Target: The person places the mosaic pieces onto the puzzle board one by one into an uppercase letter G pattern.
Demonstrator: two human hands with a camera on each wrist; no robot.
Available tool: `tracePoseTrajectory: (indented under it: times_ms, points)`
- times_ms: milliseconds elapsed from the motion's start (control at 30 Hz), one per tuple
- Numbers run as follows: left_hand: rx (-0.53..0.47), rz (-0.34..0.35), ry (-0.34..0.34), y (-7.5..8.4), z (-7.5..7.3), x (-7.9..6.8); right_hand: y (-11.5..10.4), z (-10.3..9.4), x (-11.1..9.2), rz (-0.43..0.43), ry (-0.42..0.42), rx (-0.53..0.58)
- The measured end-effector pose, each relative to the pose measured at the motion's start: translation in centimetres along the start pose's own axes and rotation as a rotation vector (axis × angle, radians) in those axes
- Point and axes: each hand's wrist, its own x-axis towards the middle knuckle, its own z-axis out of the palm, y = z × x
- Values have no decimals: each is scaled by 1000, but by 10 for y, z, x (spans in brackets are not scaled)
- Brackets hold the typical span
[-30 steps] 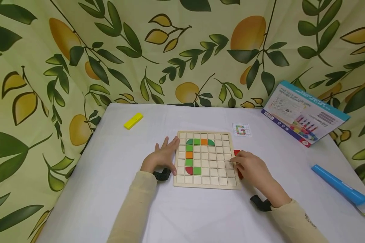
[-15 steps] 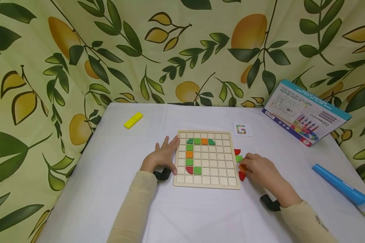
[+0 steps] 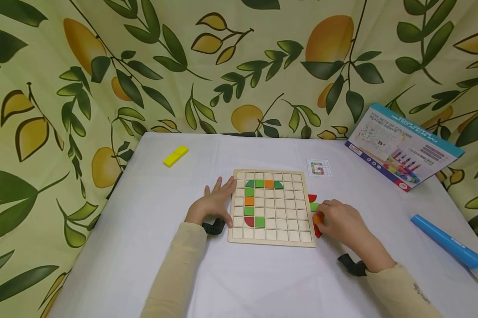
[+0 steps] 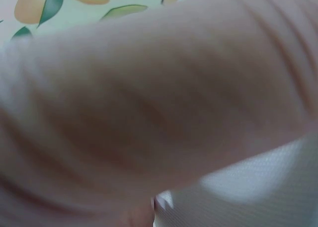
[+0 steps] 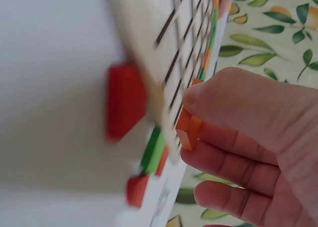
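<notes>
A wooden grid board (image 3: 274,237) lies on the white table. Several green and orange square tiles and quarter-round tiles stand in its cells, forming a top row, a left column and a short bottom row. My left hand (image 3: 211,204) rests at the board's left edge, fingers spread and thumb against the frame. Just off the right edge, my right hand (image 3: 338,221) pinches an orange tile (image 5: 189,127) between thumb and fingers. Beside that hand lie a red quarter-round tile (image 3: 312,198), a green tile (image 3: 314,206) and another red tile (image 3: 317,232), partly covered.
A small pattern card (image 3: 319,168) showing a coloured G lies beyond the board. A printed box (image 3: 402,148) leans at the back right. Farther right is a blue tube (image 3: 447,243); a yellow block (image 3: 176,156) lies at the back left. A patterned cloth hangs behind the table.
My right hand has drawn back rightward from the board's edge, uncovering loose tiles, and now holds the orange one. My left hand stays in place.
</notes>
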Motion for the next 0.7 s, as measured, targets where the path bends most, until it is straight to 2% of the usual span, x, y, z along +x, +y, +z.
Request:
tracePoseTrajectory:
  times_ms: [133,367,500,700]
  points:
    - [0,-3,-1,0,1,0,-17,1,8,-71,41,20]
    - [20,-7,-13,-1,3,2,-48,15,28,-210,100,61]
    - [22,-11,-10,-1,1,3,-61,22,37,-242,60,79]
    - [13,-13,-16,-1,-1,3,-72,27,44,-245,13,90]
